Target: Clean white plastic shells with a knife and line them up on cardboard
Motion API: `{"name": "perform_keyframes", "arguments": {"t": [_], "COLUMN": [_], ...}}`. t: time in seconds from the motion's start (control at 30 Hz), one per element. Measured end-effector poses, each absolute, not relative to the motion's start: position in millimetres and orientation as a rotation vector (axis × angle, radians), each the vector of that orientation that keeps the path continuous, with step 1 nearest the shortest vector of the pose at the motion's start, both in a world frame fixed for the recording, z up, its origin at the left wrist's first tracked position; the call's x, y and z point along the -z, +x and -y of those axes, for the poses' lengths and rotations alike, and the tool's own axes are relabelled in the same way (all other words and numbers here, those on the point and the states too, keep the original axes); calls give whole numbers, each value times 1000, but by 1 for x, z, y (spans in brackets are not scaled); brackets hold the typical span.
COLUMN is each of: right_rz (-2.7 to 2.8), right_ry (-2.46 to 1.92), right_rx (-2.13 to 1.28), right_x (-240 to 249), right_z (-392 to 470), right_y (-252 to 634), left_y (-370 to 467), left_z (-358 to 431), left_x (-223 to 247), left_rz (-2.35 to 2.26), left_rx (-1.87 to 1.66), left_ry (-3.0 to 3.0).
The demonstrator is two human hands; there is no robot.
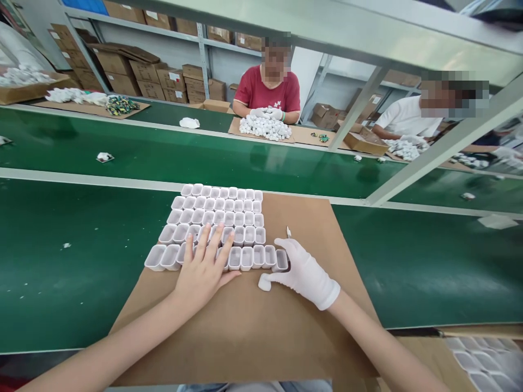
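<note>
Several rows of small white plastic shells (220,215) stand open side up in a block on a brown cardboard sheet (261,321). My bare left hand (203,269) lies flat with spread fingers on the near rows of the block. My right hand (304,272), in a white glove, touches the rightmost shell (281,260) of the nearest row with its fingertips. A tiny white piece (288,232) lies on the cardboard just beyond the right hand.
The cardboard sits on a green conveyor belt (81,256). Across the belt, a person in a red shirt (267,90) and a person in white (408,117) handle piles of white parts (265,128). Metal frame bars (429,158) cross overhead. More shells (482,359) lie at bottom right.
</note>
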State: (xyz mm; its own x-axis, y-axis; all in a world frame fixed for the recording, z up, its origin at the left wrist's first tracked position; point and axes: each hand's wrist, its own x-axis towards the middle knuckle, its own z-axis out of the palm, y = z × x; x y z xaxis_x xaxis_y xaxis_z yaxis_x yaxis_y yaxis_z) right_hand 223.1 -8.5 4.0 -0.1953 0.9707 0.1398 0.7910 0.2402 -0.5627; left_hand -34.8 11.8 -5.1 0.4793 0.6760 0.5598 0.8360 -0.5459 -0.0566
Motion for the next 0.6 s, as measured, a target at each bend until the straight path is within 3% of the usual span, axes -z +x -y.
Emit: {"name": "perform_keyframes", "arguments": {"t": [0.4, 0.6], "right_rz": [2054, 2025], "right_ry": [-1536, -1599], "right_rx": [-571, -336], "right_x": [-14, -29], "right_z": [-6, -28], "right_y": [239, 255], "left_y": [-11, 18], "left_z": [-12, -2], "left_x": [-5, 19], "left_rz": [1128, 513], "left_rx": [804, 884], "left_ry": [-2419, -2644]}}
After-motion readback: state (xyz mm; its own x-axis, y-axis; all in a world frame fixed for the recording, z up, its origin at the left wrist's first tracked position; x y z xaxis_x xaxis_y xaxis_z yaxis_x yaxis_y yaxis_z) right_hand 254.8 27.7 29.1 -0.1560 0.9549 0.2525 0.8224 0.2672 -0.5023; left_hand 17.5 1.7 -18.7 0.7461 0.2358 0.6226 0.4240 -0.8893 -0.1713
